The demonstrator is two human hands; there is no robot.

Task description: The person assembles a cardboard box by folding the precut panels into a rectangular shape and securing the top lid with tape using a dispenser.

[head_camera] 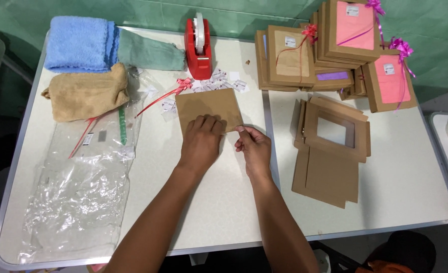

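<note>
A flat brown cardboard piece [207, 104] lies on the white table [224, 202], just in front of a red tape dispenser [198, 48]. My left hand [201, 143] rests palm-down on its near edge, fingers spread over the card. My right hand [253, 146] pinches the card's near right corner between thumb and fingers. A pink ribbon bow [183, 85] with a long red tail lies at the card's far left corner.
Folded blue [80, 43], green [150, 52] and tan [87, 93] towels sit at the back left. Clear plastic bags [80, 192] cover the left side. Flat windowed cardboard boxes [332, 151] lie to the right, and finished ribboned boxes [355, 35] are stacked at the back right. Small white labels [224, 81] are scattered by the dispenser.
</note>
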